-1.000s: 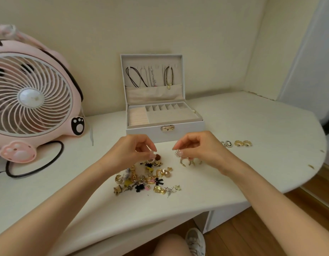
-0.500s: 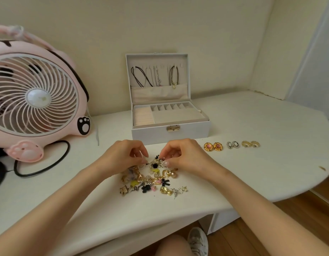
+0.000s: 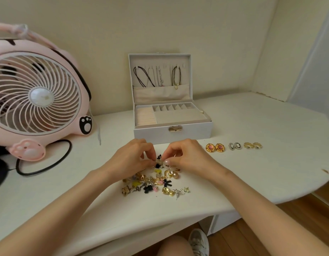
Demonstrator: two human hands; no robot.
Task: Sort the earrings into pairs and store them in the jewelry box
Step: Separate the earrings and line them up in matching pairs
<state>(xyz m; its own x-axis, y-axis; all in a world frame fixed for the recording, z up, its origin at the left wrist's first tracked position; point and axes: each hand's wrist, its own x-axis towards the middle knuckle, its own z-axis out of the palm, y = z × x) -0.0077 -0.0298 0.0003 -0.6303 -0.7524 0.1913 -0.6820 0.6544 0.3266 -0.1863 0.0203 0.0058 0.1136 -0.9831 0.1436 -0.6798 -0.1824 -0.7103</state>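
Observation:
A loose pile of mixed earrings (image 3: pixel 156 183) lies on the white desk in front of me. My left hand (image 3: pixel 131 159) and my right hand (image 3: pixel 186 157) meet at the pile's far edge, fingertips pinched together on a small black-and-clear earring (image 3: pixel 158 160) between them. The white jewelry box (image 3: pixel 171 133) stands open just behind my hands, necklaces hanging in its lid. Three pairs lie in a row to the right: gold-and-pink round earrings (image 3: pixel 215 147), silver oval earrings (image 3: pixel 235 145) and small gold hoops (image 3: pixel 253 145).
A pink cat-shaped fan (image 3: pixel 36 102) stands at the left with a black cable (image 3: pixel 49 167) looping on the desk. The desk's curved front edge (image 3: pixel 271 198) runs close on the right. A wall corner stands behind the box.
My hands have come down from above the pile and closed together on one earring at its far edge. The view has shifted, bringing the pink-and-gold pair into sight.

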